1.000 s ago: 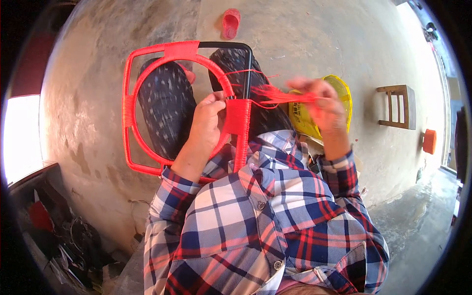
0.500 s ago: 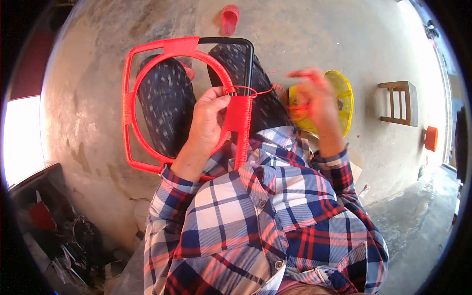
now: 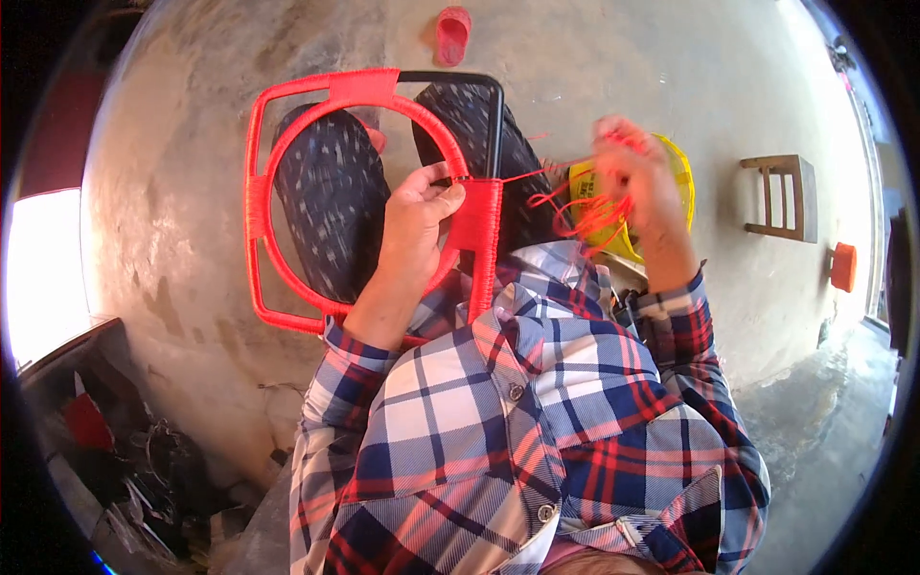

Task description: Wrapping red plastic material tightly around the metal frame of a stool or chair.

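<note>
Across my lap lies a rounded rectangular frame (image 3: 257,207) with a ring inside it, mostly wound in red cord. Its upper right corner is bare black tube (image 3: 496,125). My left hand (image 3: 414,222) is closed on the ring's right side, thumb on the red wrapped band (image 3: 476,218) that joins ring and frame. Off to the right, my right hand (image 3: 640,177), slightly blurred, is closed on a bundle of red cord (image 3: 599,213) with loops hanging below. One strand runs taut from it to the top of that wrapped band.
A yellow bucket-like container (image 3: 686,182) stands on the floor behind my right hand. Farther right are a small wooden stool (image 3: 793,199) and an orange-red block-like thing (image 3: 843,266). A pink clog (image 3: 452,36) lies ahead. Dark clutter (image 3: 144,470) fills the lower left.
The loose loop of cord around the frame's right bar has been pulled tight against it. My right hand has moved slightly right with the cord. My left hand keeps its hold.
</note>
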